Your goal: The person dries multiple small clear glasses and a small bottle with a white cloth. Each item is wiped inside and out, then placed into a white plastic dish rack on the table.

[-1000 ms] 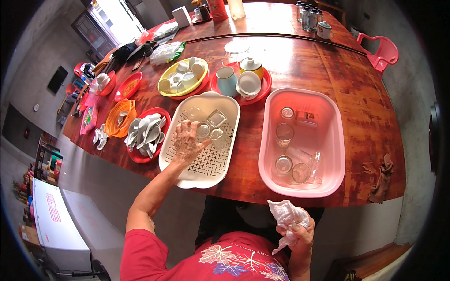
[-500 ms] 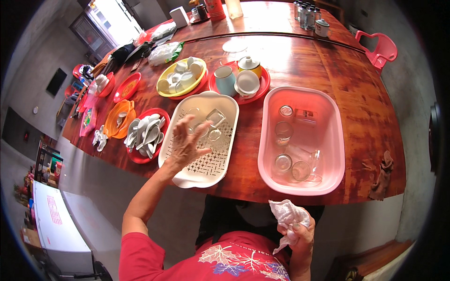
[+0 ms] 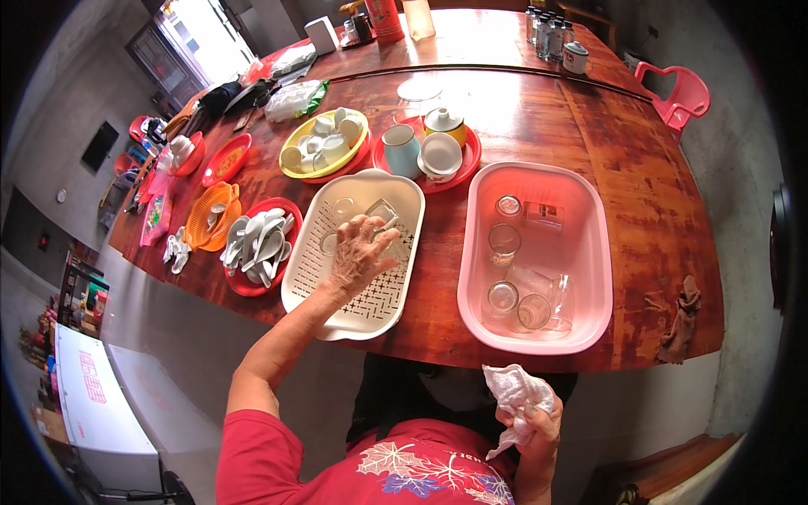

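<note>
My left hand (image 3: 360, 257) reaches down into the cream perforated draining basket (image 3: 353, 324). Its fingers are apart and bent over clear glasses, and no grip on any of them shows. One glass (image 3: 383, 212) lies on its side just beyond the fingertips, and others are partly hidden under the hand. In front of my body, my right hand (image 3: 539, 421) is closed round a crumpled white cloth (image 3: 515, 391). To the right of the basket stands a pink tub (image 3: 589, 332), with several glasses inside, among them an upturned one (image 3: 503, 296) and a glass mug (image 3: 534, 311).
Left of the basket is a red plate of white spoons (image 3: 261, 240), near an orange colander (image 3: 206, 227). Behind it are a yellow bowl of white cups (image 3: 324, 143) and a red tray with a light-blue mug (image 3: 402, 151). A brown rag (image 3: 680, 320) lies at the right edge.
My left hand has moved lower and slightly right, its fingers now bent down over the glasses. My right hand still holds the cloth in almost the same place.
</note>
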